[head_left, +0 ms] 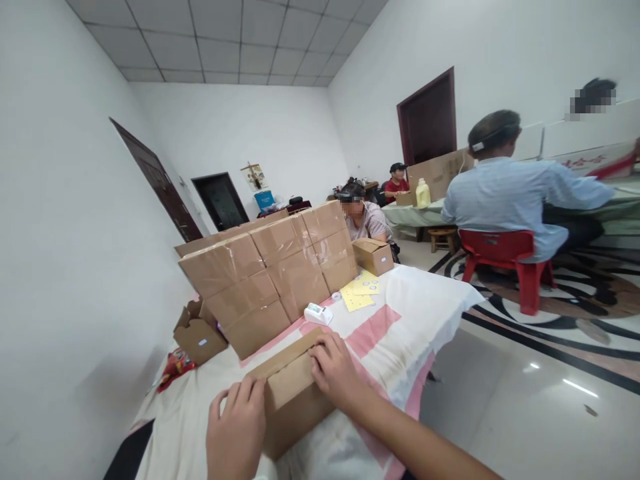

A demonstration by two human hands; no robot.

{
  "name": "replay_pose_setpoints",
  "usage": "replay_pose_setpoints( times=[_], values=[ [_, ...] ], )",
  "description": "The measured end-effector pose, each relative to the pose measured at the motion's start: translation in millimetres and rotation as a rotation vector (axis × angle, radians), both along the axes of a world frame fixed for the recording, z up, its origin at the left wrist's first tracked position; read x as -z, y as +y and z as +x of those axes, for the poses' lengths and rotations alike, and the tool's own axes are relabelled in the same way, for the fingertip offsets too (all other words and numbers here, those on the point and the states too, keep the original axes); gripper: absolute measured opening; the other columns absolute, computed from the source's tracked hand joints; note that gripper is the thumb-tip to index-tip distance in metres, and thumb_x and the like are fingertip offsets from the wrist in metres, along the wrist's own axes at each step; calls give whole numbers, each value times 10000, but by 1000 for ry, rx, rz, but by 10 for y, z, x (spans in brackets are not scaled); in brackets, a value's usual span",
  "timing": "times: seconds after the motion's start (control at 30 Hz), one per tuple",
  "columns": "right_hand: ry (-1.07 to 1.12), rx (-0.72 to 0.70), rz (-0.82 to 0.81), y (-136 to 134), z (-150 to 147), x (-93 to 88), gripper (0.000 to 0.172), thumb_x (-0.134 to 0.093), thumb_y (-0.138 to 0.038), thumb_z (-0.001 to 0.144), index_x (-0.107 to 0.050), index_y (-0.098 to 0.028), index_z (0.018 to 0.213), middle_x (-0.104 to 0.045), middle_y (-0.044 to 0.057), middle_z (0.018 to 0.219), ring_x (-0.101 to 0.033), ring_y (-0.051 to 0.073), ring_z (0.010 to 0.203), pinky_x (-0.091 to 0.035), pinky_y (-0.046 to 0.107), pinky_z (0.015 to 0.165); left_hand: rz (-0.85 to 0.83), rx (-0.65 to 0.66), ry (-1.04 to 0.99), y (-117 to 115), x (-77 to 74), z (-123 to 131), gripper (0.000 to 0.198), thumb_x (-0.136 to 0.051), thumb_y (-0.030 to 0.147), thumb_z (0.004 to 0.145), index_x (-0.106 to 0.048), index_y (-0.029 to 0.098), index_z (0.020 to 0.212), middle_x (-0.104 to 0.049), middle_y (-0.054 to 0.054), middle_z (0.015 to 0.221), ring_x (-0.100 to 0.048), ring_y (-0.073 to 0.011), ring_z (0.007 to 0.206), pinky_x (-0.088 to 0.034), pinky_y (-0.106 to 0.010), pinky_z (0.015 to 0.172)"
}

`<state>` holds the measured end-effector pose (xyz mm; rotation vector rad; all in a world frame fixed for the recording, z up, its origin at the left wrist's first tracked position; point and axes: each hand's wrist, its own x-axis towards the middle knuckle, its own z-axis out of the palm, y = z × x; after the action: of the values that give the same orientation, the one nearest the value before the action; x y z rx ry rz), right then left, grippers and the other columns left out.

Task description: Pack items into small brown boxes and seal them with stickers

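A brown cardboard box [297,407] stands in front of me on the cloth-covered table, its top flaps lying almost flat with a narrow gap between them. My left hand [237,417] grips the box's left end, fingers bent over the top edge. At the right end, my right hand [336,370] curls its fingertips over the flap edge near the gap. Both thumbs are mostly hidden. Just beyond the box lies a small white device [318,313], perhaps a label printer, with a roll of tape [337,296] close by.
A tall wall of taped cardboard [287,267] rises behind the box. Yellow label sheets [359,293] and a closed carton [373,256] are at the right. An open carton [200,333] and a red packet [175,369] sit left. Co-workers sit beyond, one on a red chair [500,250].
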<state>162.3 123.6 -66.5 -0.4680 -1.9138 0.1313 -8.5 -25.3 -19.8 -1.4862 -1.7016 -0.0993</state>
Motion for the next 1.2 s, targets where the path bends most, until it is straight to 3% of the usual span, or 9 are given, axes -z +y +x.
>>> replay_pose_setpoints(
  times=[0.23,0.37,0.6,0.77,0.9,1.07,1.2],
  values=[
    [15,9,-7,27,-30,-9,97,-605,-97,894,-574,-188,887,-596,85,1021,-519,245,978,-479,393,831,178,68,-17,96,138,-90,180,-496,184,955,-672,206,982,-711,-34,937,-631,-217,864,-385,-419,872],
    [24,13,-25,20,-36,-14,120,-632,-86,878,-573,-190,880,-597,79,1013,-524,245,977,-481,387,831,179,104,-20,76,172,-130,174,-489,182,958,-657,201,1001,-712,-32,962,-633,-217,879,-388,-418,870],
    [25,9,-38,-5,-24,-26,125,-634,-80,885,-573,-188,873,-591,75,992,-519,239,967,-490,384,835,162,72,-5,57,87,0,137,-498,177,957,-632,187,981,-694,-38,928,-629,-234,878,-393,-435,877],
    [48,20,-83,-7,-43,-21,114,-631,-87,891,-582,-187,870,-566,89,1001,-505,242,976,-505,388,840,125,87,-3,26,168,-48,152,-487,178,956,-637,208,953,-703,-29,921,-631,-230,902,-388,-422,888],
    [55,-15,-62,-3,-34,-1,93,-621,-106,902,-590,-194,897,-560,91,1015,-498,254,1015,-506,412,871,197,118,-62,-42,209,-164,183,-471,240,969,-650,215,994,-723,-40,968,-646,-234,903,-386,-416,865],
    [32,-9,-50,12,-20,6,82,-594,-109,913,-613,-185,933,-570,105,1033,-497,260,1026,-501,420,898,273,200,-248,-52,122,-141,193,-506,329,967,-665,230,925,-724,-18,895,-649,-212,842,-393,-357,801],
    [6,-10,-71,11,-16,4,102,-563,-124,931,-645,-173,968,-571,132,1067,-488,274,1072,-493,435,941,239,119,-391,19,-14,-122,237,-464,349,991,-644,226,900,-720,-22,931,-660,-193,884,-410,-327,771]
  ],
)
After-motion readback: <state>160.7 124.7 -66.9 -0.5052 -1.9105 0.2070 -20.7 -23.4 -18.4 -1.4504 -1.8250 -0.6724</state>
